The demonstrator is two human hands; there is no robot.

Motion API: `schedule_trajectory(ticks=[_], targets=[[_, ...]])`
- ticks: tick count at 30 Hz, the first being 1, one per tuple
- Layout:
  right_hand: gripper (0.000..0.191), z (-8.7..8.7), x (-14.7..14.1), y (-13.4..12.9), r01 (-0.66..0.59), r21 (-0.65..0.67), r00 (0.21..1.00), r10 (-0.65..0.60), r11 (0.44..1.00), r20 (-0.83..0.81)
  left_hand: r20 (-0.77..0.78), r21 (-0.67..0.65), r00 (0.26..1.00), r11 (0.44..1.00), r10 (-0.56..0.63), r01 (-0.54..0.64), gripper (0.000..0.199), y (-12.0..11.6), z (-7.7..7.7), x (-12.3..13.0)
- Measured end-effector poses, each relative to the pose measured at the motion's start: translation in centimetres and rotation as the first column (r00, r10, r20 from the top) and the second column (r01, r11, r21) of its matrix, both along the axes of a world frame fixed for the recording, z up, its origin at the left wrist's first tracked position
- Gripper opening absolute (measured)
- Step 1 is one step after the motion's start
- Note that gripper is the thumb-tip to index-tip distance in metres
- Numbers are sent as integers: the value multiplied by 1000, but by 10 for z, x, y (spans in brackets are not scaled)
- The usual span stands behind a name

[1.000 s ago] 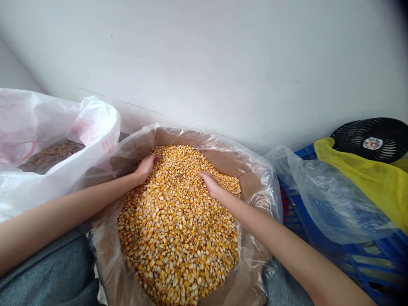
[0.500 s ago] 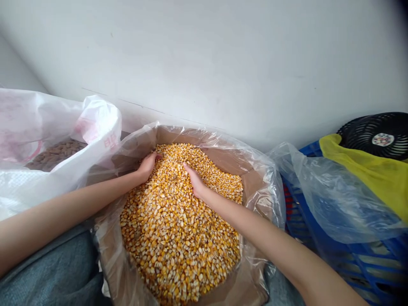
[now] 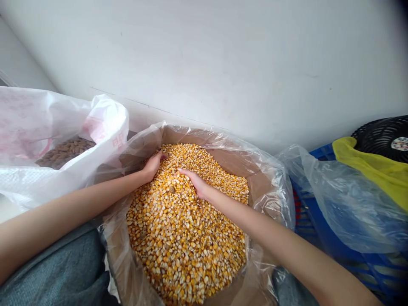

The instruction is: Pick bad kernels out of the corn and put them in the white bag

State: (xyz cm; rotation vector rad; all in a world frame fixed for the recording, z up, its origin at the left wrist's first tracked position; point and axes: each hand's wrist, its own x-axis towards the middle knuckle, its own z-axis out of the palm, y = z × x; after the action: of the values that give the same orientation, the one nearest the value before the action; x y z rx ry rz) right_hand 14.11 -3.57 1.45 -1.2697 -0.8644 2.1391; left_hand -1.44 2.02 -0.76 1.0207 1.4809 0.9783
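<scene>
Yellow and white corn kernels [image 3: 188,238] fill a cardboard box [image 3: 232,159] lined with a clear plastic bag [image 3: 270,187]. My left hand [image 3: 153,165] lies at the far left side of the heap, its thumb stretched out and its other fingers sunk among the kernels. Nearer the middle, my right hand [image 3: 196,182] is dug into the corn with its thumb extended to the left; kernels cover the rest of its fingers. Both hands look open, touching loose corn. A small brownish lump [image 3: 172,189] lies on the kernels between them.
On the left, a white woven sack [image 3: 111,123] holds brown pellet-like pieces [image 3: 68,151]. To the right are a blue plastic crate [image 3: 321,212], a clear plastic sheet [image 3: 350,212], yellow mesh cloth [image 3: 369,161] and a black fan [image 3: 379,134]. A white wall [image 3: 223,63] rises behind the box.
My right hand has shifted slightly down and left through the corn, its thumb now lying flatter. The brownish lump now shows plainly. The whole view has shifted a little.
</scene>
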Motion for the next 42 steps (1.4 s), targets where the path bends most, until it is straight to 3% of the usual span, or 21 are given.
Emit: schedule_trajectory(ticks=[3, 5, 7, 9, 10, 12, 16, 19, 22, 25, 26, 28, 30, 32, 34, 36, 37, 38, 39, 41, 42], targets=[[32, 10, 4, 4, -205, 125, 969, 184, 971, 162, 6, -16, 1000, 1000, -2, 2, 30, -1, 3, 0], [27, 19, 9, 8, -353, 293, 867, 193, 888, 460, -5, -22, 1000, 1000, 4, -4, 28, -2, 4, 0], [24, 29, 13, 9, -490, 456, 669, -15, 743, 743, -12, -19, 1000, 1000, 5, -5, 28, -1, 3, 0], [23, 37, 13, 4, -603, 553, 518, -244, 575, 820, -10, -10, 1000, 1000, -2, 2, 28, -1, 3, -1], [23, 41, 11, -1, -644, 575, 499, -293, 505, 816, -9, -1, 1000, 1000, -10, 10, 29, -2, 2, -1], [26, 46, 3, -12, -705, 571, 515, -251, 420, 820, -14, 17, 1000, 999, -27, 28, 28, -2, 3, -1], [22, 45, -16, -29, -783, 516, 511, -114, 348, 852, -46, 36, 998, 998, -50, 52, 28, -4, 7, -1], [12, 47, -22, -30, -770, 498, 517, -66, 399, 853, -62, 51, 996, 997, -60, 63, 28, -6, 10, -1], [8, 56, -23, -28, -635, 504, 638, 30, 585, 769, -82, 37, 995, 997, -60, 63, 28, -7, 12, 0], [11, 65, -28, -31, -444, 348, 857, 279, 826, 433, -89, 33, 995, 998, -55, 58, 30, -6, 11, 0], [13, 65, -31, -34, -419, 260, 897, 351, 870, 269, -87, 38, 995, 998, -56, 59, 30, -6, 11, 0], [21, 63, -39, -42, -453, 148, 891, 452, 879, 38, -89, 42, 994, 997, -59, 63, 31, -6, 10, 0], [32, 58, -48, -53, -563, 197, 826, 556, 802, 96, -97, 39, 993, 997, -64, 68, 30, -6, 9, -1], [32, 52, -56, -66, -698, 348, 711, 551, 626, 436, -105, 34, 992, 997, -71, 75, 30, -6, 10, -1], [20, 48, -61, -78, -838, 445, 539, 343, 317, 769, -106, 28, 992, 997, -73, 76, 30, -5, 9, -1], [17, 45, -63, -88, -917, 399, 398, 127, 19, 909, -96, 25, 993, 997, -70, 73, 31, -5, 7, -2], [18, 44, -64, -92, -931, 356, 350, 73, -84, 934, -89, 24, 994, 997, -69, 71, 32, -4, 7, -2], [19, 43, -64, -95, -936, 320, 316, 47, -150, 948, -85, 23, 994, 997, -67, 69, 32, -4, 6, -2], [20, 43, -65, -97, -938, 298, 296, 39, -179, 954, -83, 20, 994, 997, -67, 69, 33, -4, 6, -2], [18, 44, -65, -97, -944, 295, 287, 70, -147, 955, -84, 12, 994, 997, -71, 72, 33, -5, 8, -1], [16, 45, -65, -94, -944, 319, 309, 112, -85, 944, -86, 8, 994, 997, -73, 74, 32, -5, 9, -1]])
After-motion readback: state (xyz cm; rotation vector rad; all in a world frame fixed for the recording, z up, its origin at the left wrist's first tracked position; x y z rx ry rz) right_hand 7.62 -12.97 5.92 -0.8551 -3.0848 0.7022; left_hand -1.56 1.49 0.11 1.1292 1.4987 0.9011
